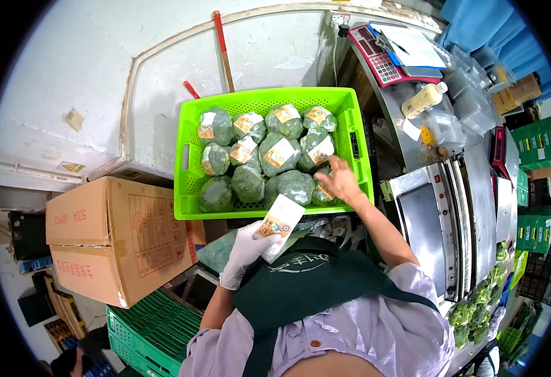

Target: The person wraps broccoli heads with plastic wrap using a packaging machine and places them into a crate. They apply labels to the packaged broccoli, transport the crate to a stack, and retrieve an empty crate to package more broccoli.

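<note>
A bright green crate (pixel 263 98) holds several film-wrapped broccoli heads (pixel 280 154); most carry a white and orange label, while some in the front row show none. My left hand (pixel 247 249), in a white glove, is closed on a stack of labels (pixel 283 225) in front of the crate's near edge. My bare right hand (pixel 341 180) is over the crate's right front corner, fingers apart, at a labelled broccoli head (pixel 325 191). Its fingertips are near the label.
A cardboard box (pixel 115 239) stands at the left, above green crates (pixel 153 333). On the right are a metal counter with a red scale (pixel 382 63), a bottle (pixel 424 100), a wrapping machine (pixel 423 229) and unwrapped broccoli (pixel 476 308). Part of another person shows at lower right.
</note>
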Motion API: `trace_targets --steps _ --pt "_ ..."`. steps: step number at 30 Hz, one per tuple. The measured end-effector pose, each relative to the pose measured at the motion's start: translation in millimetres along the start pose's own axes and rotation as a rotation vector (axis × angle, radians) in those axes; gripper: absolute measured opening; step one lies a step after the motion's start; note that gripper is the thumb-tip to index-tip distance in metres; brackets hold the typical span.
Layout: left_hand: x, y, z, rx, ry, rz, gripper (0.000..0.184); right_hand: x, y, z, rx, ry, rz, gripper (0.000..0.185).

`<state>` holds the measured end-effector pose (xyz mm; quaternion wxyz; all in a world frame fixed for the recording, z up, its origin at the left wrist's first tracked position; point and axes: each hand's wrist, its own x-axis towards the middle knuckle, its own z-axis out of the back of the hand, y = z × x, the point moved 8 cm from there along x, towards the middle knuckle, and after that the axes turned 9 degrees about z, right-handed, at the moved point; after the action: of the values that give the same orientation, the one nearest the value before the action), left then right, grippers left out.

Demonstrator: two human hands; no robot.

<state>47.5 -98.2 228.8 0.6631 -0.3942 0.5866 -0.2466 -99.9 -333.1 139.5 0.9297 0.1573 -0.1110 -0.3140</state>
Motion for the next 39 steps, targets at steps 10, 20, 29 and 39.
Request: trace_targets --steps 10,20,29,39 --pt "9.7 -0.9 -8.3 0.0 0.009 -0.045 0.027 -27.0 -47.8 -68.6 0.467 0.393 -0.24 0.108" --pt "3.4 -41.4 -35.3 0.238 -0.136 -0.417 0.031 -59.3 107.9 62.0 1.36 0.403 -0.284 0.019" --pt "7.3 -24.1 -24.5 0.096 -0.076 -0.216 0.012 -36.9 62.0 108.2 0.625 -0.112 -0.095 0.012" --pt "-27.3 1.5 95.2 -0.25 -0.448 -0.079 0.014 42.0 46.9 11.0 0.432 0.282 -0.192 0.05"
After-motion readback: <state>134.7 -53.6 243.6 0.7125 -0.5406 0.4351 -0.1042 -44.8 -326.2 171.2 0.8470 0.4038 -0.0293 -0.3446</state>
